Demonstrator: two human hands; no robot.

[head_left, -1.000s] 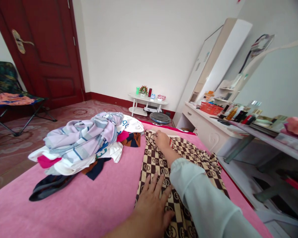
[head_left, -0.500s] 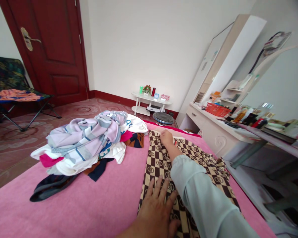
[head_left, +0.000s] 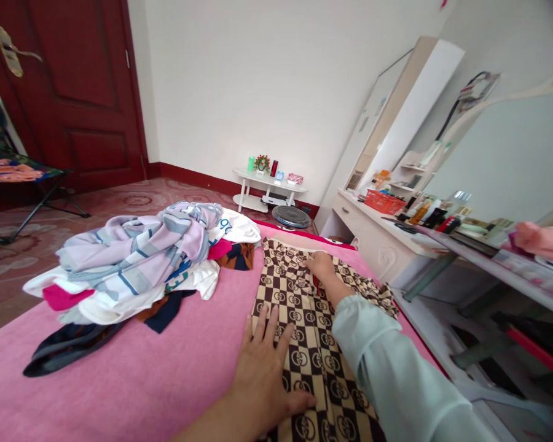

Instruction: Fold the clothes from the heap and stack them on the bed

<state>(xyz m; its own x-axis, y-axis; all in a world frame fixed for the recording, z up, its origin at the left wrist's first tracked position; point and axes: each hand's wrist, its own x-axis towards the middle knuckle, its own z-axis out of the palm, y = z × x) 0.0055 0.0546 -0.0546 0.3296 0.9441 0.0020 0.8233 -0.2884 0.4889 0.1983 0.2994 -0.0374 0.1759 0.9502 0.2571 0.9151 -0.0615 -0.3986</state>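
A brown-and-beige checkered shirt (head_left: 304, 325) lies spread on the pink bed cover (head_left: 152, 374), its right part bunched up. My left hand (head_left: 265, 362) rests flat on the shirt's left edge, fingers spread. Farther up, my right hand (head_left: 321, 269) pinches the shirt's fabric near its far end, beside a small red patch. The right forearm, in a pale green sleeve, crosses over the shirt and hides part of it. To the left sits a heap of crumpled clothes (head_left: 138, 252), with a lilac-and-grey plaid piece on top.
A dressing table (head_left: 373, 228) with a red basket (head_left: 384, 201), bottles and a mirror stands along the right. Near it is a glass-topped stand (head_left: 474, 252). A low white table (head_left: 270, 181) is by the far wall. A folding chair (head_left: 32, 175) stands left, before a dark red door (head_left: 69, 92).
My right hand has shifted, laying the shirt's front out flatter and wider. The left hand has slid a little left, still flat on it. The view has turned slightly right.
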